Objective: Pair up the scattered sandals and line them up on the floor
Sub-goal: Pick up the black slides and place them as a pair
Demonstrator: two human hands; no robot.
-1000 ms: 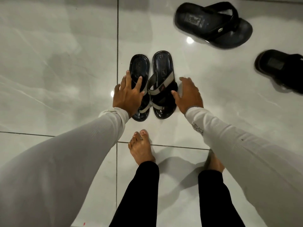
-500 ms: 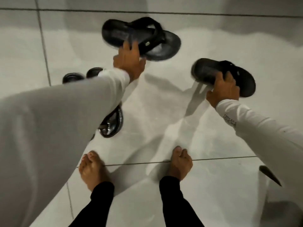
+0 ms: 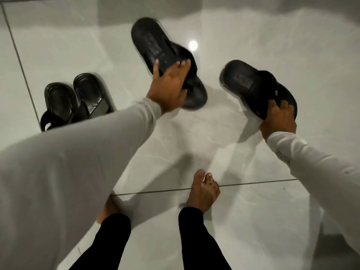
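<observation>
Two matte black flip-flops are the job right now. Left hand is clamped on the toe end of the blurred flip-flop, heel swung up & away, apparently mid-move. Right hand grips the toe end of the second flip-flop, just right of the first but apart, low over the floor; lifted or resting, can't tell. Half a sec ago the hands were only reaching onto both, the left one lying crosswise; now it's turned heel-away, nearer its mate's heading. Means pair 2 is being matched, not yet set down. The glossy strapped pair sits side by side at far left, done, w/ arms no longer over it. Bare foot on the grout line
</observation>
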